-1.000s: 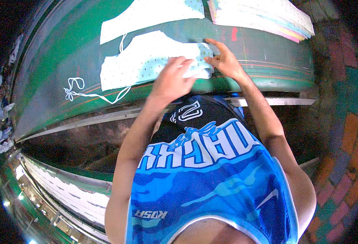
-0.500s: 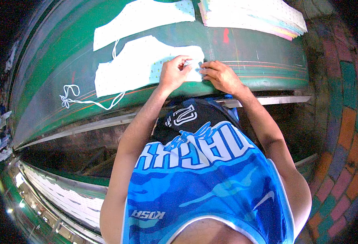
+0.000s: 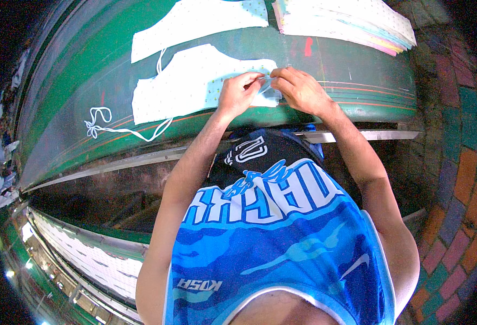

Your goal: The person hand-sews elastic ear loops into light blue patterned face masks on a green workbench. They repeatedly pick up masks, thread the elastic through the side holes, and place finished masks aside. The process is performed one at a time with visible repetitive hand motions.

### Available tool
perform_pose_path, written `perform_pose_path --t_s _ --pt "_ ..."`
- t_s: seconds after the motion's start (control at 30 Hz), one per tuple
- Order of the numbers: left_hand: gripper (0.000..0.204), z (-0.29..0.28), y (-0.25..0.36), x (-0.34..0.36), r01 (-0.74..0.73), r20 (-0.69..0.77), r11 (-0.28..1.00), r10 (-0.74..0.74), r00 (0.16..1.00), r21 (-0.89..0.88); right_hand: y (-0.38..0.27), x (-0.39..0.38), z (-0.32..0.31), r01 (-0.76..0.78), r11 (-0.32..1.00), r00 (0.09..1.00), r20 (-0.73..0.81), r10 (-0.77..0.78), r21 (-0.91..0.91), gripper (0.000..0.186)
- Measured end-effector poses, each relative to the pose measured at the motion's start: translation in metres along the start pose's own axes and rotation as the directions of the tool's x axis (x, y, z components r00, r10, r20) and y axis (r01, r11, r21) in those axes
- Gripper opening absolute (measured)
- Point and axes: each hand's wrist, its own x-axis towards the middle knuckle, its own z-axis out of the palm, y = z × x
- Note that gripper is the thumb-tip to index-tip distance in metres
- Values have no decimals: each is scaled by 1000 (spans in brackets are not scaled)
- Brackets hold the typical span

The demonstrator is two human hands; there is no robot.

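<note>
A white cut fabric piece (image 3: 179, 89) with small printed dots lies flat on the green table, its right end under my hands. My left hand (image 3: 238, 95) is closed, thumb and forefinger pinching the cloth near that end. Beside it my right hand (image 3: 302, 91) has its fingertips pressed together on the fabric's right edge, nearly meeting the left fingers. A small bluish-white fold shows between the two hands; its details are too small to make out. A thin white cord (image 3: 127, 130) runs from under the cloth's lower edge to a loose tangle at the left.
Another white fabric piece (image 3: 200, 27) lies farther back on the green table (image 3: 357, 76). A stack of cut cloth (image 3: 346, 24) with coloured layers sits at the far right. Coloured paving bricks (image 3: 458, 173) cover the floor at right. More white sheets (image 3: 95, 257) lie on a surface at lower left.
My right fingers have moved up and closer to my left fingers at the cloth's end, and the bluish-white fold between them shows more. The whole view has shifted slightly.
</note>
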Motion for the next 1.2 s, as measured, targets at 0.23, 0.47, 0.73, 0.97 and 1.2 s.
perform_pose_path --t_s 0.23,0.47,0.73,0.97,1.2 --pt "39 -6 15 -5 -8 34 993 12 999 -121 11 37 6 129 985 992 9 -129 -117 26" --pt "41 -14 -5 4 148 43 977 -143 989 -153 -6 13 8 57 998 993 -100 -60 -28 34" --pt "36 -25 9 7 279 119 893 -253 960 -353 -21 -20 30 -68 994 997 -31 71 87 29" --pt "33 -23 10 10 277 127 895 -248 960 -349 -18 -24 23 -38 999 998 -42 39 19 36" --pt "35 -12 4 8 39 111 991 -25 993 -127 -15 3 6 93 988 993 -62 -101 -120 37"
